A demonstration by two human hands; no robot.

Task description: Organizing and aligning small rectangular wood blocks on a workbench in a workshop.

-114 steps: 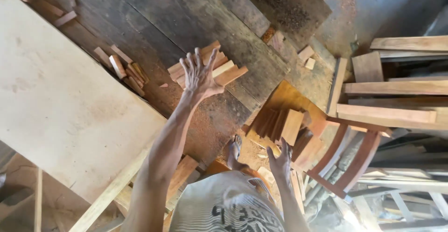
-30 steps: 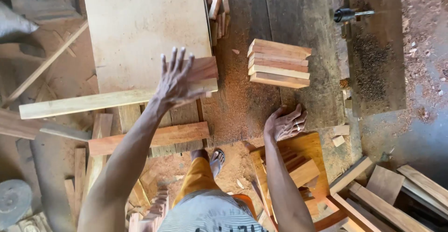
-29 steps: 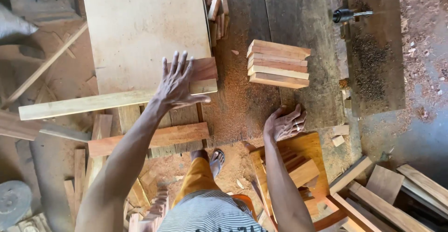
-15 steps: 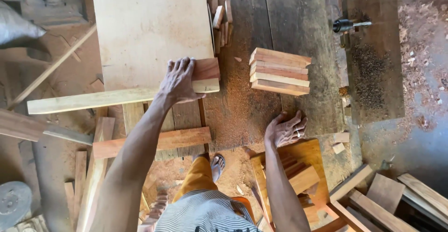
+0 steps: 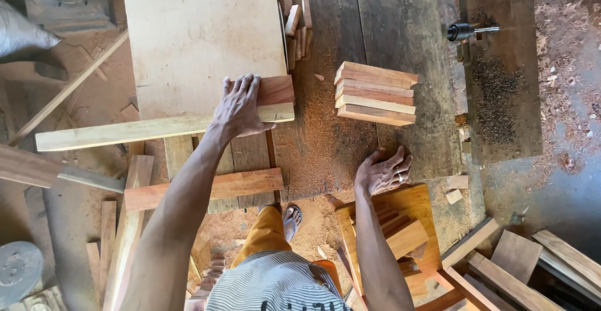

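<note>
While left hand (image 5: 240, 106) presses 1 reddish block (image 5: 273, 90), right hand (image 5: 383, 171) open, 5 stacked boards (image 5: 375, 93)

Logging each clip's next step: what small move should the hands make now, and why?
Probably close the left hand on the reddish block and lift it. The palm lies flat on the block, which rests on the long strip at the board's edge; the right hand rests open by the stack.
</note>
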